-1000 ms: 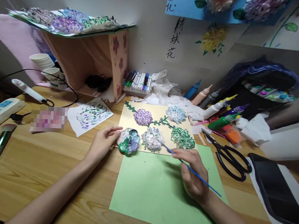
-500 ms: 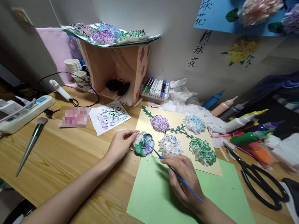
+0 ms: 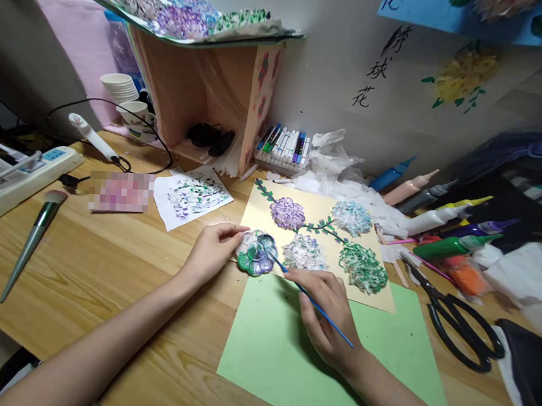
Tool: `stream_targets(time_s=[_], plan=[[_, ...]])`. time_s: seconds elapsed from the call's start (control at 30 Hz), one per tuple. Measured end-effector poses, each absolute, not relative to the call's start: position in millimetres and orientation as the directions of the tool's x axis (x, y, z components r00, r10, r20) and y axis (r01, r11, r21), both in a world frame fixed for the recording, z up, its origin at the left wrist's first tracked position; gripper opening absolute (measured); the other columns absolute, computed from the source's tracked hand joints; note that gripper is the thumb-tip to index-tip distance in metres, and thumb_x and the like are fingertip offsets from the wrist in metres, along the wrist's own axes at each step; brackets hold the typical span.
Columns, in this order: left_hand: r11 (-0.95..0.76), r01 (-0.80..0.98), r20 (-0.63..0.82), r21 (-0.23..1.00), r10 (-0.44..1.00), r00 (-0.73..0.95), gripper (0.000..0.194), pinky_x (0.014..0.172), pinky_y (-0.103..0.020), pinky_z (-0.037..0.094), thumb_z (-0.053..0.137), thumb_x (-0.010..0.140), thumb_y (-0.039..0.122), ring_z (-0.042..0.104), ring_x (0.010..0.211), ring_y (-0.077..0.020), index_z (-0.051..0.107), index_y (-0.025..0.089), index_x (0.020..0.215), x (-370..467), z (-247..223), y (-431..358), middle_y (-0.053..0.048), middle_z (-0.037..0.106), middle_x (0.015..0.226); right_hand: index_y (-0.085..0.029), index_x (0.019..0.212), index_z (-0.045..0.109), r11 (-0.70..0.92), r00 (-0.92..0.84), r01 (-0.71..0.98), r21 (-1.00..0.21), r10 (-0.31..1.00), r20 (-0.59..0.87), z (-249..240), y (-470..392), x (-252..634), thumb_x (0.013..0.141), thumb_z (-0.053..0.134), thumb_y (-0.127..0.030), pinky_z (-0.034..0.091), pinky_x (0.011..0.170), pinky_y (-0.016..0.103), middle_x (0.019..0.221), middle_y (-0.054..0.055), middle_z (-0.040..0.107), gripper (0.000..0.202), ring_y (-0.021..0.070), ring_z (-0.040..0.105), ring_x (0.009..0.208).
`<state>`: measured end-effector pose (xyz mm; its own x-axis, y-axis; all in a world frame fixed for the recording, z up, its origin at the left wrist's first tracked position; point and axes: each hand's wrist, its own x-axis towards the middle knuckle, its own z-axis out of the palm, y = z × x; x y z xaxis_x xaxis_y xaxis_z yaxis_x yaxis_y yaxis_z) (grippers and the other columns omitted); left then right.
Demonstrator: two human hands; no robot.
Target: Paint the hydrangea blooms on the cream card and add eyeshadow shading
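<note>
My left hand point(image 3: 215, 248) pinches the left rim of a flower-shaped paint palette point(image 3: 254, 264), whose wells carry green, purple and white paint. A thin blue paintbrush point(image 3: 322, 311) is held in my right hand point(image 3: 326, 310), its tip down in the palette. Just beyond lies a cream sheet point(image 3: 264, 212) with purple, blue, white and green textured flower heads joined by a painted leafy stem. My right hand hovers over a light green sheet point(image 3: 262, 343), which lies partly under the cream one.
Black scissors point(image 3: 463, 328) and several paint bottles point(image 3: 456, 245) lie to the right. A makeup-style brush point(image 3: 32, 246), a paint-spotted white paper point(image 3: 193, 197) and a power strip point(image 3: 29, 176) are on the left. Markers point(image 3: 283, 147) and an open box point(image 3: 204, 95) stand at the back.
The camera view has shifted, so the back wall sits higher and the desk items have moved slightly left. Both hands keep their holds, and the brush tip stays in the palette.
</note>
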<state>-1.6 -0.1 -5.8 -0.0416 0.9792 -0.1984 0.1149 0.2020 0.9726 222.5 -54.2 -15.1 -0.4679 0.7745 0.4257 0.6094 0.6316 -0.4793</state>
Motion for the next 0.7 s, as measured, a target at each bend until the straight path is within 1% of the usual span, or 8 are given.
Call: stream_targets(time_s=[0.1,0.2,0.3,0.37,0.47,0.57,0.7], plan=[[0.199,0.124,-0.195,0.972,0.980,-0.039,0.031,0.079,-0.029,0.049,0.064,0.072,0.032,0.064,0.090,-0.0208,0.071,0.012,0.094,-1,-6,0,-0.010,0.071,0.100,-0.024,0.112,0.050,0.630,-0.465,0.603,-0.490,0.776,0.426,-14,-54,223,0.085,0.040,-0.012,0.035,0.075,0.036,0.103,0.002,0.066,0.032,0.0206,0.052,0.091],[0.201,0.126,-0.198,0.971,0.979,-0.042,0.029,0.075,-0.027,0.049,0.065,0.072,0.032,0.065,0.087,-0.0200,0.072,0.013,0.093,-1,-6,-1,-0.010,0.071,0.098,-0.024,0.115,0.049,0.624,-0.439,0.606,-0.494,0.780,0.446,-14,-54,223,0.086,0.038,-0.011,0.034,0.076,0.036,0.106,0.002,0.065,0.033,0.0205,0.052,0.092],[0.210,0.126,-0.205,0.970,0.978,-0.047,0.030,0.072,-0.026,0.049,0.065,0.072,0.032,0.065,0.085,-0.0192,0.071,0.013,0.094,0,-4,-2,-0.010,0.071,0.098,-0.025,0.115,0.049,0.606,-0.437,0.619,-0.499,0.794,0.422,-15,-54,223,0.087,0.039,-0.012,0.034,0.076,0.036,0.106,0.001,0.065,0.033,0.0202,0.051,0.092],[0.212,0.129,-0.206,0.969,0.977,-0.053,0.030,0.070,-0.026,0.049,0.065,0.072,0.032,0.065,0.084,-0.0188,0.071,0.012,0.095,1,-3,-2,-0.010,0.071,0.098,-0.025,0.113,0.050,0.589,-0.428,0.618,-0.520,0.807,0.406,-15,-53,223,0.088,0.039,-0.012,0.034,0.075,0.036,0.103,0.001,0.065,0.031,0.0201,0.051,0.090],[0.209,0.136,-0.202,0.968,0.977,-0.064,0.032,0.067,-0.025,0.050,0.064,0.073,0.032,0.064,0.081,-0.0181,0.071,0.012,0.097,1,-2,-3,-0.009,0.071,0.098,-0.025,0.112,0.051,0.563,-0.368,0.607,-0.561,0.824,0.430,-16,-53,224,0.089,0.037,-0.013,0.035,0.076,0.036,0.103,0.002,0.063,0.030,0.0205,0.050,0.089],[0.177,0.133,-0.168,0.975,0.983,-0.077,0.033,0.066,-0.024,0.050,0.063,0.075,0.033,0.064,0.080,-0.0175,0.070,0.011,0.098,2,0,-4,-0.009,0.071,0.097,-0.026,0.114,0.051,0.544,-0.327,0.612,-0.574,0.835,0.442,-17,-52,225,0.090,0.036,-0.014,0.035,0.076,0.036,0.101,0.003,0.062,0.031,0.0207,0.050,0.088],[0.112,0.142,-0.097,0.983,0.989,-0.109,0.031,0.068,-0.026,0.052,0.062,0.075,0.034,0.065,0.078,-0.0174,0.070,0.014,0.098,4,6,-8,-0.007,0.072,0.089,-0.027,0.115,0.051,0.530,-0.318,0.630,-0.567,0.843,0.435,-16,-53,224,0.091,0.035,-0.015,0.034,0.076,0.036,0.098,0.003,0.062,0.031,0.0206,0.050,0.088]])
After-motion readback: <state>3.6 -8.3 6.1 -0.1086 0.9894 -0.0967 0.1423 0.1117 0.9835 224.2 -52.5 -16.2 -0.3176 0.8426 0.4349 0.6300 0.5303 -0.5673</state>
